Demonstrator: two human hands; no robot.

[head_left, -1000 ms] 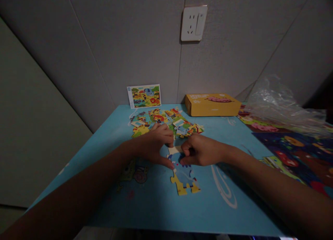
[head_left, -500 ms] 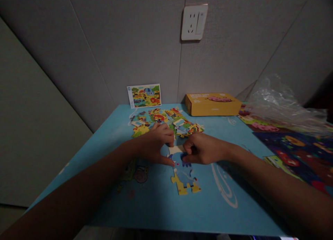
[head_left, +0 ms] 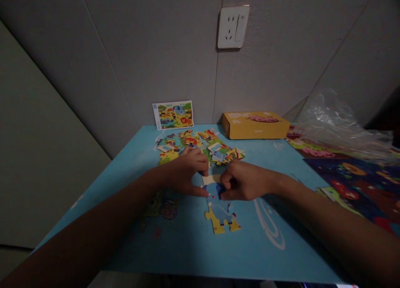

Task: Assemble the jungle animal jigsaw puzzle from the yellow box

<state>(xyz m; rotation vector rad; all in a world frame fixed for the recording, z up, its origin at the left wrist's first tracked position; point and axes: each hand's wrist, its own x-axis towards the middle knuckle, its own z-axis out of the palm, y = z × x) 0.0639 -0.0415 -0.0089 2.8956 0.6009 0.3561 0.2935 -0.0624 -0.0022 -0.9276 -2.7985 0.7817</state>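
While the room is dim and much detail is lost, we see both hands meet over a small joined patch of blue and yellow cardboard jigsaw pieces (head_left: pixel 219 211) lying flat on the light blue worktop (head_left: pixel 187 246), near its middle. The left hand (head_left: pixel 186 172) curls over the patch's far left corner, thumb pressed flat on the board and fingers bent down onto a pale piece (head_left: pixel 211 179) at the top. The right hand (head_left: pixel 242 180) is clenched into a loose fist, its fingertips pinching that same pale piece from the other side; the seam between the pieces is hidden under the knuckles. Beyond the hands lies a loose heap of colourful jigsaw pieces (head_left: pixel 200 146), partly covered by the left hand. A small picture card (head_left: pixel 173 114) leans on the grey wall beside a flat yellow cardboard box (head_left: pixel 254 125). Crumpled clear plastic wrap (head_left: pixel 334 123) blurs the right edge, over a dark printed mat (head_left: pixel 359 184) cut off by the frame.
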